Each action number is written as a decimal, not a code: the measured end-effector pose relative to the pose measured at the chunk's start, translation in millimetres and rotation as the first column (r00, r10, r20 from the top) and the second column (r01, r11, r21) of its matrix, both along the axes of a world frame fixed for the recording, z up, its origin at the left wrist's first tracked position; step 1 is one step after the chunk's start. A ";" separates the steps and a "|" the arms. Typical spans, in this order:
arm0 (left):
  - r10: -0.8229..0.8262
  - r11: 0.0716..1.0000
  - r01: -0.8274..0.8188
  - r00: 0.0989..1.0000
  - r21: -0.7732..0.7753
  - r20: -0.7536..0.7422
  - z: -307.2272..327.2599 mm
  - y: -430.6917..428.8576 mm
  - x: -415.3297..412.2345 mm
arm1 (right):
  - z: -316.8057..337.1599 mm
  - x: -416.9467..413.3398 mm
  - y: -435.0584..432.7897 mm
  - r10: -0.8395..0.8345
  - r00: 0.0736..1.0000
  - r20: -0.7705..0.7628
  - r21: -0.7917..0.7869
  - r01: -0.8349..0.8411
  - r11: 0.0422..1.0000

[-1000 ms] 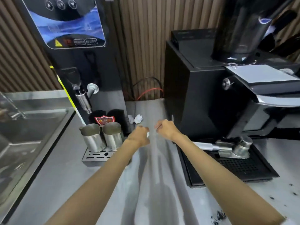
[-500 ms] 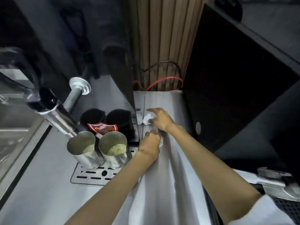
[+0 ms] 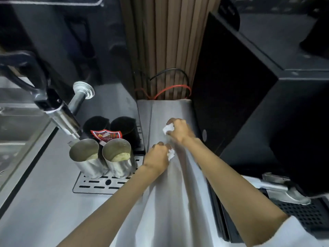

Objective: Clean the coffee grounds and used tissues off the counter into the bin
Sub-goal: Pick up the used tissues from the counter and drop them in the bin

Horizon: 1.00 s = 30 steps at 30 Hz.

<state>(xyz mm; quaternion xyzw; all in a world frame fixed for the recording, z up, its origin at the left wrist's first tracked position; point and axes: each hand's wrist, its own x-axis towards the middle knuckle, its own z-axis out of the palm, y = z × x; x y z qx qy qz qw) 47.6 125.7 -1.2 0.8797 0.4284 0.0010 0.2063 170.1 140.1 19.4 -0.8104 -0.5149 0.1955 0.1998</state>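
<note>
Both arms reach into the narrow strip of steel counter (image 3: 165, 202) between two black machines. My right hand (image 3: 179, 130) is closed around a crumpled white tissue (image 3: 168, 128), which shows at the fingertips just above the counter. Closer to me, my left hand (image 3: 157, 155) is a fist holding another white tissue (image 3: 171, 154) that sticks out on its right side. No coffee grounds and no bin are in view.
Two steel milk jugs (image 3: 103, 157) stand on a slotted drip tray (image 3: 105, 183) under a steam spout (image 3: 71, 111) at left. A black coffee machine (image 3: 258, 113) walls the right side, its black drip grate (image 3: 306, 213) at lower right. Red and black cables (image 3: 169, 88) hang at the back wall.
My head has moved in close over the gap. My right hand reached a tissue at the back and closed on it; my left hand stays shut on its tissue.
</note>
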 end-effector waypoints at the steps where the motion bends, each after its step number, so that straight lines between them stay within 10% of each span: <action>1: -0.005 1.000 0.005 1.000 0.002 0.007 5.6 -7.3 1.0 | 6.7 1.1 -11.1 -0.023 1.000 0.001 0.012 0.023 1.000; 18: -0.139 0.990 0.140 0.989 -0.014 0.050 40.9 -262.7 -18.7 | 63.0 -25.3 -341.1 -0.185 0.978 -0.092 0.090 0.193 0.977; 30: -0.527 0.840 0.528 0.849 -0.125 0.039 16.3 -505.2 94.4 | 8.6 56.5 -646.2 -0.646 0.739 -0.191 0.016 0.661 0.750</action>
